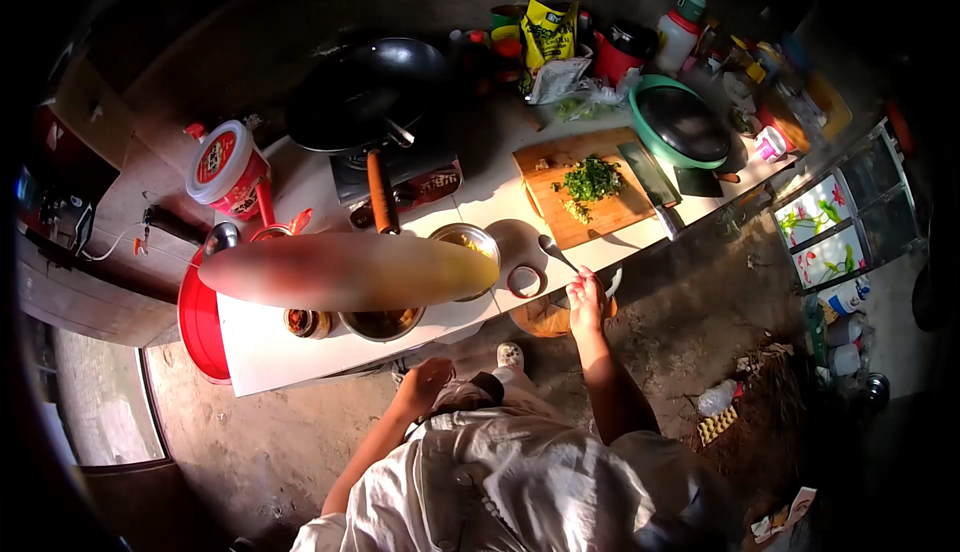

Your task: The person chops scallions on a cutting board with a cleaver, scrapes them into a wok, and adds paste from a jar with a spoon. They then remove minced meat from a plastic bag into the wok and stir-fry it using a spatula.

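Note:
My right hand [586, 302] is closed around the handle end of a spoon [556, 252] in front of the table's edge. Its dark bowl points up and left, toward the cutting board. A small round dish [524, 282] lies just left of it. My left hand [428, 377] hangs near my waist, fingers curled, with nothing visible in it. Beyond that hand stand a metal bowl [382, 326] and a jar [306, 323] with reddish contents. Another metal bowl [483, 239] holds something yellow. A blurred patch hides part of these bowls.
Chopped greens [594, 178] and yellow bits lie on a wooden cutting board [540, 159] beside a cleaver [648, 177]. A black wok [330, 117] sits on a stove [350, 184]. Around are a red-and-white bucket [232, 177], a red basin [200, 342] and a green basin [645, 117].

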`<state>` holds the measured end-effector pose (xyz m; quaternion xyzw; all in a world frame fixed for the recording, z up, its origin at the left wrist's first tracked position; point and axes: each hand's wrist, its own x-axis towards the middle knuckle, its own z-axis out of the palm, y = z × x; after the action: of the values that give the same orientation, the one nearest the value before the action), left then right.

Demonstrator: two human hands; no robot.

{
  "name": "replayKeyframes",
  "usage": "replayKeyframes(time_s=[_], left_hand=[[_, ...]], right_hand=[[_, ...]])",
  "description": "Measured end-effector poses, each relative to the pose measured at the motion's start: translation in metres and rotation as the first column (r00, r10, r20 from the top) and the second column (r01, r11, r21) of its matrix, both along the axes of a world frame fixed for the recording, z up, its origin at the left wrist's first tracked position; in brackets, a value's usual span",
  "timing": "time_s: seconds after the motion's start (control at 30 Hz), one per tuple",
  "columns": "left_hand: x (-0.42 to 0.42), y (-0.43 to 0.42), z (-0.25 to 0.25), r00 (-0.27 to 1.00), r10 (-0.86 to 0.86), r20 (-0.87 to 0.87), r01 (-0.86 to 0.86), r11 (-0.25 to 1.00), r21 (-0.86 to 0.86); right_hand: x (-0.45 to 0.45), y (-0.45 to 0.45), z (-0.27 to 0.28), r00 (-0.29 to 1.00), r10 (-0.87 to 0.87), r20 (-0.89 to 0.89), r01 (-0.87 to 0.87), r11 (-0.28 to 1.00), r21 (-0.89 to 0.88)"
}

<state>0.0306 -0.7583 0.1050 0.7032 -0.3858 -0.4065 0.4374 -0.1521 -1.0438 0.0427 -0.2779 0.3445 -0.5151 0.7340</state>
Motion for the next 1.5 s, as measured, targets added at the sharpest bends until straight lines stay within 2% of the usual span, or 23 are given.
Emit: replayKeyframes(time_s=[0.03,0.1,0.2,0.3,0.37,0.5,0.57,0.63,0.73,0.77,0.87,0.97,1.0,1.03,1.1,1.13,1.17,1.23,1.3,1.33,1.37,1.43,1.5], left_hand=[[-0.001,0.004,-0.009,0.997,0.048,-0.062,-0.054,0.995,-0.083],[-0.008,-0.001,0.003,0.937,0.227,-0.264,-0.215,0.974,0.073],[-0.019,-0.016,0.014,0.859,0.403,-0.316,-0.405,0.912,0.062],[-0.021,-0.037,0.026,0.824,0.443,-0.352,-0.446,0.892,0.080],[-0.024,-0.050,0.030,0.805,0.475,-0.355,-0.491,0.870,0.049],[-0.022,-0.071,0.048,0.746,0.535,-0.396,-0.559,0.827,0.063],[-0.016,-0.078,0.055,0.696,0.552,-0.460,-0.597,0.800,0.058],[-0.006,-0.083,0.059,0.613,0.576,-0.540,-0.632,0.768,0.103],[0.016,-0.093,0.068,0.455,0.582,-0.674,-0.737,0.671,0.082],[0.025,-0.098,0.073,0.384,0.551,-0.741,-0.772,0.632,0.070],[0.057,-0.111,0.095,0.310,0.484,-0.819,-0.782,0.620,0.071],[0.091,-0.124,0.106,0.347,0.358,-0.867,-0.707,0.707,0.009],[0.101,-0.129,0.108,0.366,0.321,-0.874,-0.673,0.740,-0.010],[0.110,-0.134,0.111,0.384,0.280,-0.880,-0.636,0.771,-0.032],[0.120,-0.143,0.116,0.330,0.307,-0.893,-0.621,0.783,0.040],[0.122,-0.147,0.113,0.377,0.308,-0.874,-0.608,0.794,0.017],[0.124,-0.150,0.109,0.422,0.308,-0.853,-0.593,0.805,-0.002],[0.124,-0.152,0.103,0.363,0.232,-0.903,-0.595,0.803,-0.033],[0.123,-0.154,0.102,0.374,0.262,-0.889,-0.609,0.793,-0.023],[0.123,-0.155,0.099,0.388,0.253,-0.886,-0.621,0.782,-0.049],[0.120,-0.153,0.106,0.374,0.275,-0.886,-0.636,0.771,-0.029],[0.120,-0.154,0.095,0.388,0.277,-0.879,-0.644,0.764,-0.043],[0.117,-0.154,0.091,0.410,0.258,-0.875,-0.660,0.746,-0.089]], right_hand=[[0.002,-0.020,-0.019,0.999,0.015,-0.038,-0.013,0.999,0.038],[0.009,-0.046,-0.030,0.995,0.030,-0.098,-0.024,0.998,0.057],[0.016,-0.071,-0.059,0.997,0.045,-0.064,-0.037,0.993,0.116],[0.021,-0.090,-0.073,0.998,0.026,-0.064,-0.016,0.987,0.158],[0.022,-0.094,-0.082,0.989,-0.055,-0.138,0.085,0.973,0.217],[0.015,-0.117,-0.134,0.930,0.029,-0.367,0.039,0.983,0.177],[0.017,-0.111,-0.116,0.928,-0.024,-0.373,0.075,0.989,0.125],[0.010,-0.120,-0.122,0.863,0.166,-0.477,-0.034,0.962,0.272],[0.014,-0.110,-0.074,0.811,0.166,-0.561,-0.037,0.971,0.235],[0.016,-0.110,-0.056,0.766,0.216,-0.605,-0.021,0.950,0.312],[0.000,-0.111,-0.047,0.684,0.321,-0.655,-0.085,0.927,0.366],[-0.010,-0.111,-0.063,0.614,0.220,-0.758,-0.056,0.970,0.236],[-0.004,-0.109,-0.055,0.389,-0.024,-0.921,-0.087,0.994,-0.063],[0.003,-0.106,-0.047,0.155,-0.314,-0.937,-0.186,0.922,-0.340],[0.040,-0.114,-0.024,0.615,-0.018,-0.788,-0.342,0.895,-0.287],[0.069,-0.107,0.014,0.685,0.047,-0.727,-0.451,0.811,-0.372],[0.103,-0.088,0.070,0.735,0.126,-0.667,-0.537,0.708,-0.458],[0.170,-0.049,0.165,0.705,0.069,-0.706,-0.629,0.520,-0.577],[0.228,-0.041,0.191,0.709,-0.248,-0.660,-0.643,0.159,-0.749],[0.251,-0.031,0.205,0.661,-0.331,-0.673,-0.680,0.116,-0.724],[0.278,-0.035,0.195,0.725,-0.338,-0.600,-0.638,-0.003,-0.770],[0.298,-0.014,0.216,0.350,-0.545,-0.762,-0.882,0.083,-0.465],[0.317,-0.020,0.202,0.306,-0.641,-0.704,-0.902,0.040,-0.429]])
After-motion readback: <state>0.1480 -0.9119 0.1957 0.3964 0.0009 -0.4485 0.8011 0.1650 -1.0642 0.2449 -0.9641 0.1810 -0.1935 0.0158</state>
